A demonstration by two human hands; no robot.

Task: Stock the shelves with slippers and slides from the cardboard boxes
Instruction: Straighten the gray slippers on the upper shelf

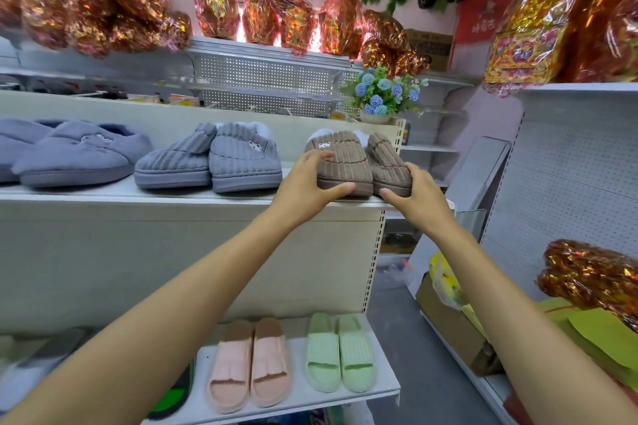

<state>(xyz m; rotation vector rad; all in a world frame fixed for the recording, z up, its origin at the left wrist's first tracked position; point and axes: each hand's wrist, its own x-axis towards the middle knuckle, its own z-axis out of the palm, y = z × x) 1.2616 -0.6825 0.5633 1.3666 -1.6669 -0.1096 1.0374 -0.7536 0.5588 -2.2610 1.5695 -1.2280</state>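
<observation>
A pair of brown corduroy slippers (348,157) rests at the right end of the upper shelf (103,198). My left hand (307,183) grips the toe of the left brown slipper, thumb under its sole edge. Around the toe of the right brown slipper (385,162) closes my right hand (412,193). Left of them stand a grey-blue corduroy pair (224,159) and a plain blue plush pair (69,155). On the lower shelf (379,388) lie pink slides (250,362) and green slides (340,352).
Red-gold foil packages (86,10) fill the top shelf, and more sit at the right (590,272). A pot of blue flowers (385,93) stands behind the upper shelf. A cardboard box (448,317) with yellow-green bags sits on the right-hand shelf unit. Grey aisle floor (397,304) lies between.
</observation>
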